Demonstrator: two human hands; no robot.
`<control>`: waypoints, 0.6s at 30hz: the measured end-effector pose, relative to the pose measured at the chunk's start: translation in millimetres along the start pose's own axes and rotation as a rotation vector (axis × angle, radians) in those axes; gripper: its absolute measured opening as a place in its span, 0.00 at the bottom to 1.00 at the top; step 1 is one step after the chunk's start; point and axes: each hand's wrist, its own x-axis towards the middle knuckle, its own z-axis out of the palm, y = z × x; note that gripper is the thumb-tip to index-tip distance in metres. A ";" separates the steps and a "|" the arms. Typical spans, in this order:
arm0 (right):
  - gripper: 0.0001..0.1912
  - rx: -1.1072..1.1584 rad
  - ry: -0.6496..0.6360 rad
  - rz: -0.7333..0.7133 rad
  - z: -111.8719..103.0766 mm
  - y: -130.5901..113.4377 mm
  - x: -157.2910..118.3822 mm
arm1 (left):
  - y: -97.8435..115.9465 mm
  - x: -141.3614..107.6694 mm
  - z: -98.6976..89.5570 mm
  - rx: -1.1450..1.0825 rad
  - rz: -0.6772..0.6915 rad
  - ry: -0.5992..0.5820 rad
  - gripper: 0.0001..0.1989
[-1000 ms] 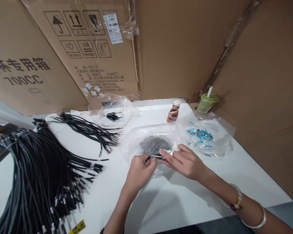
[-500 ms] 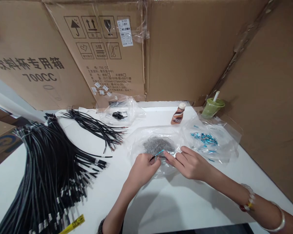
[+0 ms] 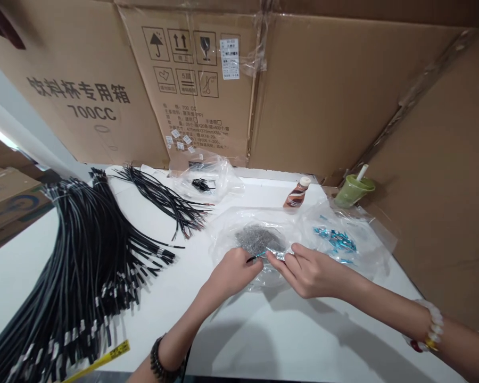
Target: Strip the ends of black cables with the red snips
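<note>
My left hand point(image 3: 236, 272) pinches the end of a black cable point(image 3: 250, 260) between thumb and fingers. A thin blue wire point(image 3: 260, 255) sticks out of that cable toward the right. At the wire's far tip, the index finger and thumb of my right hand point(image 3: 309, 272) are closed on it; the exact contact is too small to make out. Both hands are over the near edge of a clear plastic bag point(image 3: 223, 234), where a heap of fine grey metal pieces point(image 3: 259, 240) lies just beyond the fingers.
A large bundle of black cables point(image 3: 83, 255) covers the left side, with a smaller bunch point(image 3: 163, 199) behind it. Small blue pieces point(image 3: 335, 240) lie in a bag at right. A small bottle point(image 3: 297, 193), a green cup point(image 3: 353, 191) and cardboard boxes point(image 3: 207, 106) stand at the back.
The view has shifted slightly, so the boxes and cables appear farther right. My hands stay together, and the blue wire between them now lies flatter and straighter.
</note>
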 end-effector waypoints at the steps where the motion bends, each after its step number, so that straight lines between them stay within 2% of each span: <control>1: 0.18 0.014 0.003 -0.016 0.4 0.2 0.1 | -0.8 -0.2 0.3 0.001 -0.003 -0.002 0.26; 3: 0.18 0.081 0.031 0.005 2.8 0.1 -0.5 | -1.7 -0.4 0.8 0.006 -0.006 0.002 0.26; 4: 0.17 0.139 0.052 0.065 4.6 0.1 -0.9 | -1.7 -0.5 0.9 0.010 -0.005 0.006 0.26; 8: 0.12 0.323 0.093 0.468 8.7 2.1 0.4 | 2.2 -1.1 -0.1 0.028 0.017 0.012 0.26; 11: 0.11 0.416 -0.009 0.695 6.9 4.4 7.3 | 4.7 -2.2 -0.7 0.047 0.027 -0.002 0.26; 13: 0.13 0.568 -0.155 0.819 6.8 5.2 13.9 | 3.7 -2.9 -1.1 0.060 0.027 -0.020 0.25; 15: 0.14 0.723 -0.304 0.831 9.9 5.4 20.2 | 0.7 -3.0 -2.3 0.072 0.031 -0.045 0.24; 18: 0.07 0.848 -0.395 0.682 18.6 5.9 26.1 | -4.5 -2.2 -4.8 0.088 0.044 -0.095 0.23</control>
